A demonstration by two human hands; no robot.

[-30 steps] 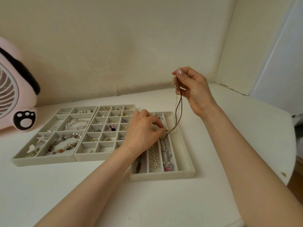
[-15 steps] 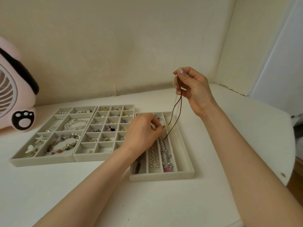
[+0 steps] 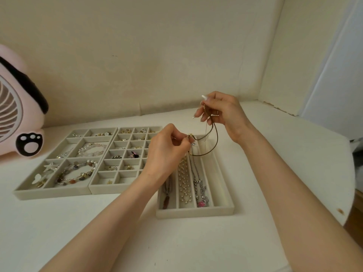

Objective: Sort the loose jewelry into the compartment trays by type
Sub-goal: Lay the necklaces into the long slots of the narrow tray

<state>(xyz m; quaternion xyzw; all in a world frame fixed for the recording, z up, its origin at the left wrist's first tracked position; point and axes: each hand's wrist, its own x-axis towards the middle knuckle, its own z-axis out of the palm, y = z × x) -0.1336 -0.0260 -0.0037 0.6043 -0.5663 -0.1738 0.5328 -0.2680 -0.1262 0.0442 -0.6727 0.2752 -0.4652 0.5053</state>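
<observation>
A brown cord necklace (image 3: 214, 138) hangs in a loop between my hands above the long-slot tray (image 3: 222, 185). My right hand (image 3: 222, 112) pinches its upper end, where thin gold chain strands trail down. My left hand (image 3: 167, 150) pinches the gold fitting at its lower end, over the tray's far part. The tray's slots hold a dark pendant necklace (image 3: 167, 197), a pearl strand (image 3: 184, 179) and a silver chain with a pink stone (image 3: 200, 189); the rightmost slot is bare.
Two more grey trays lie to the left: a grid tray (image 3: 102, 188) with small earrings and a larger-cell tray (image 3: 29, 191) with beaded bracelets. A pink paw-print fan (image 3: 19, 122) stands at far left. The white table's edge (image 3: 351, 193) runs along the right.
My right hand has lowered, so the cord loop now hangs shorter and wider. My left hand lifted its end up and back.
</observation>
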